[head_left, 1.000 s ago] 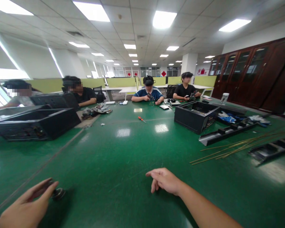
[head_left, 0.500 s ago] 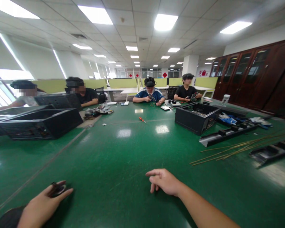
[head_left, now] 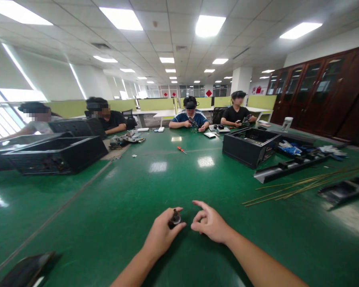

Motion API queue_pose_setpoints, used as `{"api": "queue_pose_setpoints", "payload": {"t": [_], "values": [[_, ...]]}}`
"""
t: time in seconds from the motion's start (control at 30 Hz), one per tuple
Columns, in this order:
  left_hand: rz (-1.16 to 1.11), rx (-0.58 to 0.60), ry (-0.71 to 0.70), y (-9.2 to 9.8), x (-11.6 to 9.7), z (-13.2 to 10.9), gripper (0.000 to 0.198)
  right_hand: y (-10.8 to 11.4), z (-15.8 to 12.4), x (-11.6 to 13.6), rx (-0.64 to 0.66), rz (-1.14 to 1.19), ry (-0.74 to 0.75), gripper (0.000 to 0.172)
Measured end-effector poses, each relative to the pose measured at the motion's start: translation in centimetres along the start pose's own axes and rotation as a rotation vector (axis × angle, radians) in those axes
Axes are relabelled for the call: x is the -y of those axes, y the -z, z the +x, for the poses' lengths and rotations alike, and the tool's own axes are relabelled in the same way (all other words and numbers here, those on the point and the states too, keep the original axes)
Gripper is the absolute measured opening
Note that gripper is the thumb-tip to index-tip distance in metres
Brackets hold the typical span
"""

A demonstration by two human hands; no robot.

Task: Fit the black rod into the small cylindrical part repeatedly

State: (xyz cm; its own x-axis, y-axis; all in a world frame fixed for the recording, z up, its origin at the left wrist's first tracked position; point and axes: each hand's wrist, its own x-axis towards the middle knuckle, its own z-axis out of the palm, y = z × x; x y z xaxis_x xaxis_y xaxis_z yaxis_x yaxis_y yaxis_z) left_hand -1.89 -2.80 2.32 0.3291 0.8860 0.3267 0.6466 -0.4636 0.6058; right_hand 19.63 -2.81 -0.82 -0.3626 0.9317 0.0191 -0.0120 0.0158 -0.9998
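Note:
My left hand (head_left: 163,233) is closed in a pinch on a small dark round part (head_left: 175,219), held just above the green table (head_left: 122,207) in front of me. My right hand (head_left: 211,225) hovers a few centimetres to the right of that part. Its index finger points forward and the other fingers curl loosely, holding nothing. The two hands nearly meet at the table's near middle.
Black computer cases stand at the left (head_left: 56,153) and right (head_left: 249,145). Thin yellow rods (head_left: 299,185) and black panels (head_left: 290,167) lie to the right. A red screwdriver (head_left: 181,150) lies mid-table. Several people sit at the far side. A dark flat object (head_left: 26,269) rests near the lower left.
My left hand has carried the small dark part from the lower left to the centre, close beside my right hand. My right hand has curled slightly and barely shifted.

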Motion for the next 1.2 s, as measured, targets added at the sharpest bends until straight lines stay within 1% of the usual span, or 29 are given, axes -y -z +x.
{"api": "queue_pose_setpoints", "payload": {"t": [0.07, 0.1, 0.17, 0.23, 0.37, 0.43, 0.5, 0.57, 0.63, 0.8, 1.07, 1.2], "values": [[0.007, 0.032, -0.083, -1.5, -1.3, 0.6, 0.033, 0.1, 0.0, -0.1, -0.057, -0.061, 0.06, 0.082], [0.011, 0.033, -0.108, -2.0, -1.6, 0.9, 0.035, 0.2, 0.0, -0.2, -0.09, -0.088, 0.087, 0.081], [0.019, 0.012, -0.111, -2.5, -1.5, 1.0, 0.042, 0.3, 0.1, -0.3, -0.133, -0.117, 0.123, 0.077], [0.027, -0.009, -0.08, -2.6, -1.1, 0.8, 0.043, 0.4, 0.2, -0.4, -0.13, -0.132, 0.121, 0.066], [0.034, -0.036, -0.036, -2.1, -0.2, 0.1, 0.026, 0.5, 0.4, -0.5, -0.086, -0.213, 0.06, 0.041], [0.024, -0.047, -0.038, -1.9, -0.1, 0.0, 0.025, 0.5, 0.4, -0.5, -0.065, -0.204, 0.057, 0.032], [0.007, -0.035, -0.046, -1.8, -0.2, -0.1, 0.025, 0.4, 0.4, -0.6, -0.043, -0.156, 0.085, 0.025], [-0.014, -0.013, -0.062, -1.9, -0.4, -0.1, 0.023, 0.3, 0.4, -0.6, -0.029, -0.13, 0.114, 0.022], [-0.033, -0.007, -0.086, -1.9, -0.5, -0.1, 0.022, 0.2, 0.3, -0.6, -0.024, -0.153, 0.126, 0.021], [-0.066, -0.014, -0.148, -2.1, -0.4, -0.2, 0.019, 0.2, 0.1, -0.3, -0.052, -0.336, 0.181, 0.017], [-0.065, -0.008, -0.098, -2.5, -0.4, -0.2, 0.02, -0.1, -0.2, 0.2, -0.086, -0.437, 0.195, 0.014], [-0.077, -0.01, -0.095, -2.5, -0.2, -0.3, 0.021, -0.2, -0.3, 0.3, -0.088, -0.464, 0.197, 0.014]]}}
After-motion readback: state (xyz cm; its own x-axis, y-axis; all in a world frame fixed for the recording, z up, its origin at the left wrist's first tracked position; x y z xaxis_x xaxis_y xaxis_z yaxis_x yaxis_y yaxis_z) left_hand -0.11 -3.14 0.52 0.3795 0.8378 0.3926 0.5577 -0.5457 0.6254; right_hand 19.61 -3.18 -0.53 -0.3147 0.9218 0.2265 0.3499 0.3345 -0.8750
